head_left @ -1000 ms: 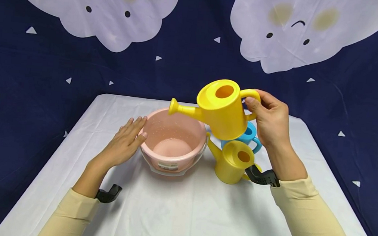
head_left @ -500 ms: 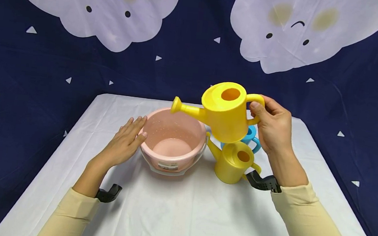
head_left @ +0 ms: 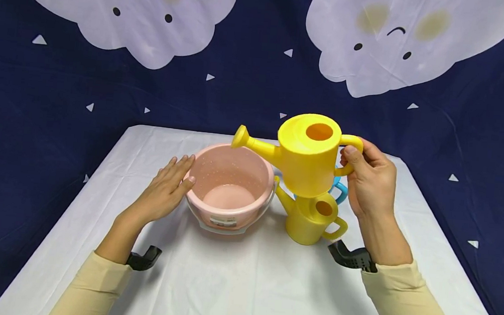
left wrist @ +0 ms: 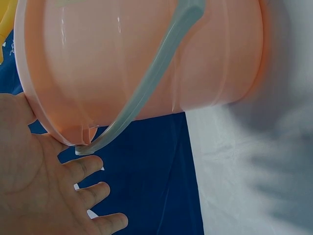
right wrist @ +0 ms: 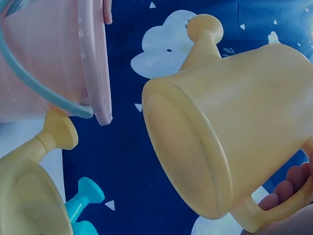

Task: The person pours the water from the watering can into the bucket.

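My right hand (head_left: 372,180) grips the handle of a yellow watering can (head_left: 308,157), held up in the air with its spout pointing left near the bucket's back rim. The right wrist view shows the bottom of this watering can (right wrist: 186,152) and curled fingers at its handle. With straight fingers, my left hand (head_left: 164,190) touches the left rim of a pink bucket (head_left: 224,212). Droplets dot the bucket's inner wall. In the left wrist view the bucket (left wrist: 146,58) has its grey handle (left wrist: 142,93) hanging down, and the fingers spread past the rim.
A second yellow watering can (head_left: 307,222) stands right of the bucket, its spout close to the rim. Behind it is a blue watering can (head_left: 341,191), mostly hidden. All stand on a white-covered table (head_left: 232,286) before a dark blue cloth (head_left: 257,103) with clouds.
My right hand has moved right and slightly down with the held yellow watering can, whose body has become more level. The left hand and the bucket stay in place.
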